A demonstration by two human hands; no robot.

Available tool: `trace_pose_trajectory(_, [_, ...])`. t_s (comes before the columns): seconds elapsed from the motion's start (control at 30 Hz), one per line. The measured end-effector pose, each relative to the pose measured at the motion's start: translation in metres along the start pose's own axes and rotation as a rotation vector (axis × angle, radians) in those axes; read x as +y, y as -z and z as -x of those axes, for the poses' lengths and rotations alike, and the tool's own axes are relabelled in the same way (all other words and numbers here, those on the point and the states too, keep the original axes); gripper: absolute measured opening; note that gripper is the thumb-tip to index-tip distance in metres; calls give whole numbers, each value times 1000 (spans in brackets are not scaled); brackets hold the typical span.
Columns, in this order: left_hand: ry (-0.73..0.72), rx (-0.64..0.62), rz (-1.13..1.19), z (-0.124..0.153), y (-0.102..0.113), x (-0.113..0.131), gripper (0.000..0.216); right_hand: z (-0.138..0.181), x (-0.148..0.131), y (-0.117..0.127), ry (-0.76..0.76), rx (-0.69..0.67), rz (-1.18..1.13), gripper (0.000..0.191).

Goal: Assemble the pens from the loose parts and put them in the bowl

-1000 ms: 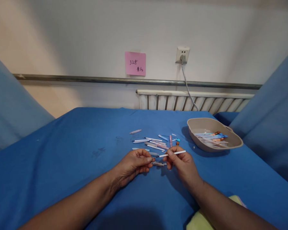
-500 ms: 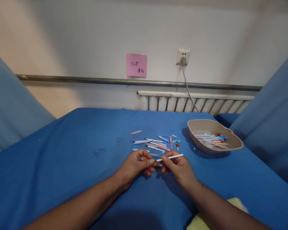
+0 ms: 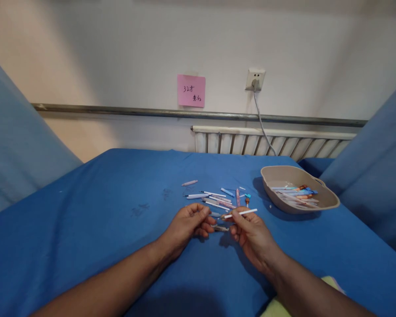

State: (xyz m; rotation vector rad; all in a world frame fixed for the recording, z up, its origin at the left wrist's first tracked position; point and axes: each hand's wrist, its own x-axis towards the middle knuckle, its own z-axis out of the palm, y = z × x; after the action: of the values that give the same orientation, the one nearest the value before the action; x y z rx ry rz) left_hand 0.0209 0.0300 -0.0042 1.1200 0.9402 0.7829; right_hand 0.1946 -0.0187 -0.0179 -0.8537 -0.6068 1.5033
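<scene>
My right hand [image 3: 251, 229] pinches a white pen refill [image 3: 247, 212] between thumb and fingers, its brownish tip end pointing left. My left hand [image 3: 193, 222] is closed a little to the left of that tip, thumb against forefinger; whatever it may hold is too small or hidden to name. Just beyond both hands lie several loose pen parts: white refills [image 3: 217, 205], a light blue pen barrel [image 3: 227, 192], a pink patterned barrel [image 3: 238, 198] and a small brown figure topper [image 3: 247, 201]. A dark grey clear barrel [image 3: 220, 228] shows between my hands.
A beige plastic basket [image 3: 267, 182] holding several pens stands at the right on the blue cloth [image 3: 95, 229]. One pinkish pen piece [image 3: 189, 182] lies apart at the back. A yellow cloth [image 3: 277, 308] is under my right forearm. Blue curtains [image 3: 26, 132] hang at both sides.
My hands have drawn apart, and the refill in my right hand has moved right, away from my left fingers. The view has shifted slightly.
</scene>
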Motion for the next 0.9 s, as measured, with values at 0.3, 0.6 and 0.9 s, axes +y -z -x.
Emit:
trace_pose_trajectory(0.3, [-449, 57, -871, -30, 46, 2, 13, -20, -7, 19, 55, 84, -79, 34])
trace_pose_trajectory(0.6, [-635, -181, -1389, -28, 22, 4, 10, -22, -2, 16, 133, 98, 46, 40])
trace_pose_trajectory(0.9, [-481, -82, -924, -10, 18, 9, 17, -21, 0, 15, 223, 65, 186, 35])
